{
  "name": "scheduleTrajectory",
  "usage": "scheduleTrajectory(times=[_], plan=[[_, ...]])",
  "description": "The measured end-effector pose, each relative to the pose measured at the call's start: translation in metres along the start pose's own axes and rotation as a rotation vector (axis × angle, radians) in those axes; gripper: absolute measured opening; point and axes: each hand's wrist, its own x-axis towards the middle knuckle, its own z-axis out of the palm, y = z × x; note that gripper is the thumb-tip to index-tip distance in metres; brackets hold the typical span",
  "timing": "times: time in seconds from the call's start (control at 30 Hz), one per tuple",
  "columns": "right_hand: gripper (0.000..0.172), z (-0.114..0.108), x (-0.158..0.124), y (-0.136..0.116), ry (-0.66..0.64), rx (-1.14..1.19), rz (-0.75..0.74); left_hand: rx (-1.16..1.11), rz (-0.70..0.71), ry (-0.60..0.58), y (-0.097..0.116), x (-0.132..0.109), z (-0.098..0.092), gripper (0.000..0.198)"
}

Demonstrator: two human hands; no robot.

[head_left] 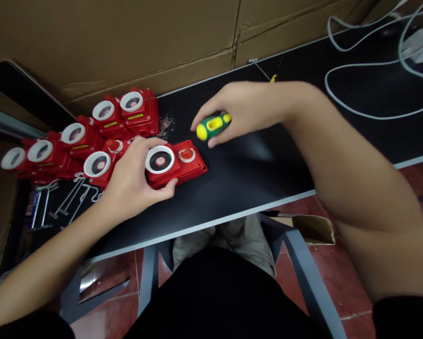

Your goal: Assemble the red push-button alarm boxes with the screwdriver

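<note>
Cardboard sheets (126,37) wall off the back. The black table (253,179) runs across in front of you, with white cables (373,113) looped at its far right.

A cluster of red units (73,136), each with a white-ringed round face, sits at the table's left end, packed touching one another. White wire hooks (66,197) lie just in front of them.

Your left hand (130,181) lies over the left side of the nearest red unit (178,167). The fingers are curled over its far edge and the thumb is hooked on the near edge, so it is a firm hold. The unit lies flat, face up, just right of the cluster and touching its neighbour.

Your right hand (246,110) hovers just beyond the unit's right end, fingers closed narrowly round a green and yellow screwdriver (213,126). Only the handle shows. The yellow butt points toward the unit and the shaft is hidden under your palm.

The unit's small red button (187,154) sits right of its ring. Specks of debris (165,123) lie behind it.

Step in hand, as I read it: the unit is pinned and the tool is gripped but not yet on the work. Working the unit would call for bringing the tip round and down onto a fastener. I cannot make one out on the face. Keep the left-hand pin steady so the unit does not slide.
</note>
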Motion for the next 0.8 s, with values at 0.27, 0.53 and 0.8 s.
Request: scheduleTrajectory(times=[0.27,0.53,0.8], plan=[[0.057,0.04,0.029,-0.004,0.019,0.039,-0.223,0.056,-0.063,-0.213,-0.009,0.006,-0.039,0.059],[0.058,0.056,0.032,-0.007,0.145,0.079,-0.341,0.058,0.012,-0.221,-0.011,0.003,-0.039,0.057],[0.041,0.064,0.04,-0.007,0.151,0.117,-0.326,0.054,0.058,-0.148,-0.013,-0.004,-0.03,0.058]])
